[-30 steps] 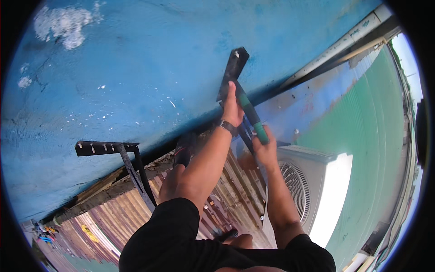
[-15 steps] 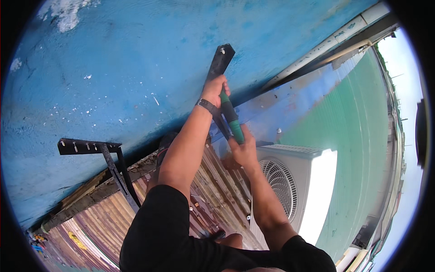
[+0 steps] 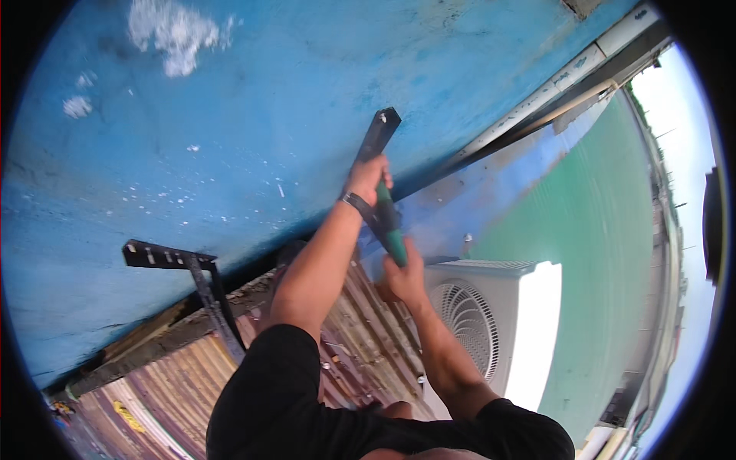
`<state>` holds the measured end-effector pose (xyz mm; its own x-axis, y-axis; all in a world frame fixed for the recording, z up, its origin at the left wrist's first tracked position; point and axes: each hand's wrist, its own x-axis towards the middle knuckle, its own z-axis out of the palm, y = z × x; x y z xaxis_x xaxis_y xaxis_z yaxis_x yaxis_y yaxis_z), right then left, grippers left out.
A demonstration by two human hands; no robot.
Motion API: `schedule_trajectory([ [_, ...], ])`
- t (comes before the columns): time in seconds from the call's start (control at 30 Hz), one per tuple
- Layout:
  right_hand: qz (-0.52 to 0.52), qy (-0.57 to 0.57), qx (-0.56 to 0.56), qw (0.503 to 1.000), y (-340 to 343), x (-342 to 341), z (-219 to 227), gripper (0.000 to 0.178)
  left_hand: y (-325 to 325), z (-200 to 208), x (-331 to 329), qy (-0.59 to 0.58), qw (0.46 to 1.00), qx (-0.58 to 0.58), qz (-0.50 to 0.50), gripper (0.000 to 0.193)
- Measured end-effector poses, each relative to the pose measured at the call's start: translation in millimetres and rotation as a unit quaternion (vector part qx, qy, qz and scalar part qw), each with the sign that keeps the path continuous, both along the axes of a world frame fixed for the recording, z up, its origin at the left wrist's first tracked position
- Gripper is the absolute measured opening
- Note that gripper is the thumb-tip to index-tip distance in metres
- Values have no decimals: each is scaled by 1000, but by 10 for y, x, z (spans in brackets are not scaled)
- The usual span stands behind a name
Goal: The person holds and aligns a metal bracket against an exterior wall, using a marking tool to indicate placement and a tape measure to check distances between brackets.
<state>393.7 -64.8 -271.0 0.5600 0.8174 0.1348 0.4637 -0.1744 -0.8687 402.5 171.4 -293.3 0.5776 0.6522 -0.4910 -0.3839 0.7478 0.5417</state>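
Observation:
A long green and black tool [image 3: 389,221] with a rod-like body slants across the middle, beside a black metal bracket [image 3: 380,132] fixed to the blue wall. My left hand [image 3: 369,180], with a dark band at the wrist, is closed at the tool's upper end, up against the bracket. What lies under its fingers is hidden, the tool's working end included. Around the tool's lower green end, my right hand [image 3: 406,274] is wrapped. Some motion blur softens both hands.
To the left, a second black bracket [image 3: 165,255] with bolts juts from the blue wall [image 3: 253,84]. A white outdoor air-conditioner unit [image 3: 502,322] with a round fan grille stands by my right forearm. Below lies a corrugated roof [image 3: 180,383]. Pipes [image 3: 552,88] run along the wall's upper right.
The view has shifted, so the wall, brackets and hands sit lower in it. Both hands keep their hold near the bracket, and the tool stays slanted beside it.

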Motion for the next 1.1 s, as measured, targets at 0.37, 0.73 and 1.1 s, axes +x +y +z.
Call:
schedule_trajectory([
  [0.37,-2,12,69,998,-1137,-90,2520,39,-946,3022,-60,21,976,218,12,46],
  [0.73,10,-24,-47,999,-2776,-608,4469,36,-1796,3927,-395,23,988,52,-146,20],
  [1.1,-34,-38,-146,988,-3578,-764,3799,43,-3533,3098,-629,33,997,-37,-56,23],
])
